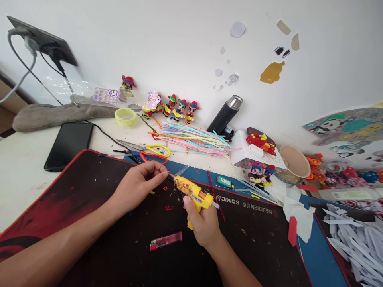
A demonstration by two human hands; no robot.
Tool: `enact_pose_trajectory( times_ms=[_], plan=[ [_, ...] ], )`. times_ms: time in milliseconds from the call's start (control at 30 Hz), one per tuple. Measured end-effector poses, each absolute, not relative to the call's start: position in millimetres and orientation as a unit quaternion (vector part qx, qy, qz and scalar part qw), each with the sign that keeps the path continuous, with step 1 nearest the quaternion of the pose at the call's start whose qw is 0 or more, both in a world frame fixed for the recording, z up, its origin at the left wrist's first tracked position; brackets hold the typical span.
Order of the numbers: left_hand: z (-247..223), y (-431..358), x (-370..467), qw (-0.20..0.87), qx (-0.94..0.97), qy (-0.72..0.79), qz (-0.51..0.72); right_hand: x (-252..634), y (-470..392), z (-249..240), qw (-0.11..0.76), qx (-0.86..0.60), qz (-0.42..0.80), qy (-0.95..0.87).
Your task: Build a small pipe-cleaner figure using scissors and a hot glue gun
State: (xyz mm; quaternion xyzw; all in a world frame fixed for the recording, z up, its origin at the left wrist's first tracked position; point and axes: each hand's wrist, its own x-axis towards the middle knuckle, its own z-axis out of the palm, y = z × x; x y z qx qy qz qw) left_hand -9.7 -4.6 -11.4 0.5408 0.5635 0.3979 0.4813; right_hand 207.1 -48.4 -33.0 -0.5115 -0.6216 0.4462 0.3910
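Observation:
My right hand [203, 223] is wrapped round the handle of a yellow hot glue gun [191, 189], whose nozzle points up and left. A clear glue stick [216, 205] pokes out of its back end. Close to the nozzle, my left hand [143, 181] has thumb and fingers pinched together; whatever lies between the fingertips is too small or hidden to name. Below the hands a red lighter [166, 241] rests on the dark mat [119, 255]. A dark red pipe cleaner [216, 195] lies just right of the gun.
Behind the mat lie scissors [149, 151], a bundle of pastel pipe cleaners [194, 137] and a black phone [69, 145]. A black thermos [224, 115] leans at the wall near several small figures [182, 108]. Paper strips [353, 243] are piled at right; a white box [254, 151] stands behind.

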Motion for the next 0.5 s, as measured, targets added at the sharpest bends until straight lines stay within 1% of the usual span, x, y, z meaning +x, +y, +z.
enact_pose_trajectory(
  times_ms=[500],
  plan=[
    [-14.4, -4.0, -10.8, 0.479, 0.538, 0.565, 0.402, 206.4, -48.3, -33.3, 0.396, -0.526, 0.460, -0.596]
  ],
)
